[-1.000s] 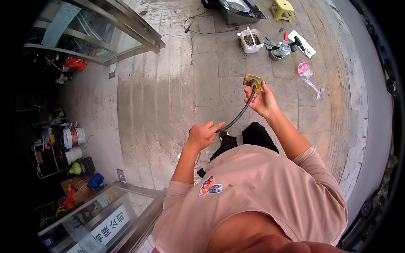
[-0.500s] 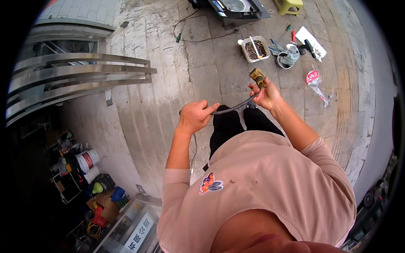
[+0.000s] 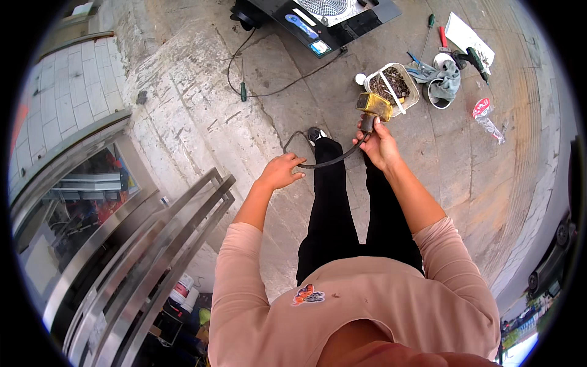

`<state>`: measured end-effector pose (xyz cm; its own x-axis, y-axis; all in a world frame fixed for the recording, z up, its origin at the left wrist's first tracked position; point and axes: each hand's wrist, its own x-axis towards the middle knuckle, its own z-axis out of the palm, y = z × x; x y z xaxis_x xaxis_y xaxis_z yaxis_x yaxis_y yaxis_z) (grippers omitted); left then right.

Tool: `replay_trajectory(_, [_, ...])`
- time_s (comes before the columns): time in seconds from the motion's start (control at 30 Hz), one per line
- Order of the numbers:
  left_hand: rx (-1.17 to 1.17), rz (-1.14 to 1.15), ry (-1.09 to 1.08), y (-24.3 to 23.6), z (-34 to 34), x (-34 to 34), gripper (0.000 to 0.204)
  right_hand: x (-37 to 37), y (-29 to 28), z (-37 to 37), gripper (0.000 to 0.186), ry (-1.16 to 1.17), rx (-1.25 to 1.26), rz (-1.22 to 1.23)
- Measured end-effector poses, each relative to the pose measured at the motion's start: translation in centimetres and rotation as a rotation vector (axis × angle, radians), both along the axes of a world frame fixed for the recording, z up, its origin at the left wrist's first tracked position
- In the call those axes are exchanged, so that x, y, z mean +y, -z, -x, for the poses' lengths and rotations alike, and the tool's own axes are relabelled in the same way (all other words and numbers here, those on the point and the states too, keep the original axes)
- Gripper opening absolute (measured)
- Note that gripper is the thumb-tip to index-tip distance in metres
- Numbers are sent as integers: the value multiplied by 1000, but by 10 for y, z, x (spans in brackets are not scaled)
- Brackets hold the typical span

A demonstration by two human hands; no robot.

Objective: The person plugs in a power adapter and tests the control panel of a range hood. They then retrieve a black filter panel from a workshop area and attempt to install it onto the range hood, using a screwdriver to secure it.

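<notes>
My right hand [image 3: 380, 144] grips the dark neck of a yellow box-shaped cable end [image 3: 374, 105], which looks like an electrical socket. It is held up in front of a white tub [image 3: 411, 101] of small dark bits. From its base a thick dark cable [image 3: 337, 161] curves left to my left hand [image 3: 281, 171]. There the cable runs between thumb and fingers, in a loose hold. Past the fingertips it makes a small loop above the paving. My palm hides part of the left grip.
Ahead lies a black appliance panel [image 3: 278, 25] with a cord. A green-handled screwdriver [image 3: 243, 92] lies left of it. Right are a pot with a grey cloth [image 3: 449, 78], a drill [image 3: 474, 61] and a plastic wrapper [image 3: 489, 127]. A metal door handle [image 3: 153, 263] juts in at left.
The view has swung, bringing the metal handle nearer on the left and the appliance closer ahead. The yellow cable end now overlaps the tub. My left fingers look looser on the cable.
</notes>
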<state>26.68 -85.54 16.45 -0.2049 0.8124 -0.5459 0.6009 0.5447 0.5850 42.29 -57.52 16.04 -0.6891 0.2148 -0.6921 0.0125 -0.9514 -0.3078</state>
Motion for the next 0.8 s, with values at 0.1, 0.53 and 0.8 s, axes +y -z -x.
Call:
replay_trajectory(0.1, [-110, 134, 122, 100, 43, 51, 40, 15, 86, 29, 44, 8, 67, 1])
replay_trajectory(0.53, [355, 140, 15, 527, 138, 337, 29, 54, 351, 48, 31, 95, -322, 28])
replay_trajectory(0.8, [510, 253, -161, 651, 134, 424, 47, 70, 357, 19, 34, 273, -369, 282])
